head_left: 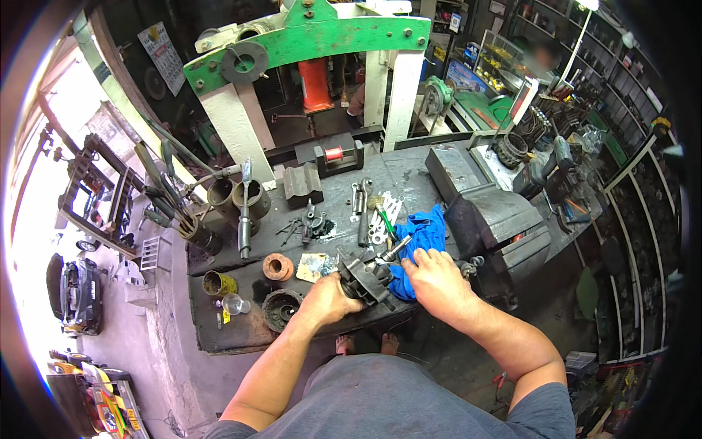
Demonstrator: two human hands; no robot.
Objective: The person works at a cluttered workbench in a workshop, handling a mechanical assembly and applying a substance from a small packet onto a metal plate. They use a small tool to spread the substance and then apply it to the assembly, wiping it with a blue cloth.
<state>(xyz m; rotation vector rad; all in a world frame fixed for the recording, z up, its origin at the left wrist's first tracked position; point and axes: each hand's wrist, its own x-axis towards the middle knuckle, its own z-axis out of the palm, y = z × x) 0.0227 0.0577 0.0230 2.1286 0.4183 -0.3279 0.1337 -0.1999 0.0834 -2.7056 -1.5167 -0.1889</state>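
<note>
Just over the near edge of the workbench, my left hand (330, 301) is closed around a dark, blocky metal machine part (363, 279). A bright metal shaft (395, 250) sticks out of this part, up and to the right. My right hand (441, 284) has its fingers curled down onto a blue cloth (424, 230), beside the shaft. Part of the cloth shows below the fingers, and the rest lies bunched on the bench beyond them. The fingertips are partly hidden. A green-handled brush (386, 222) lies by the cloth, next to several wrenches (395, 208).
A heavy bench vise (497, 227) stands at right. Left of my hands are a round metal housing (281, 309), a copper-coloured ring (277, 267), a clear cup (235, 304) and a rusty can (219, 283). Tool-filled cylinders (250, 196) stand farther left. A green-beamed press frame (329, 40) rises behind.
</note>
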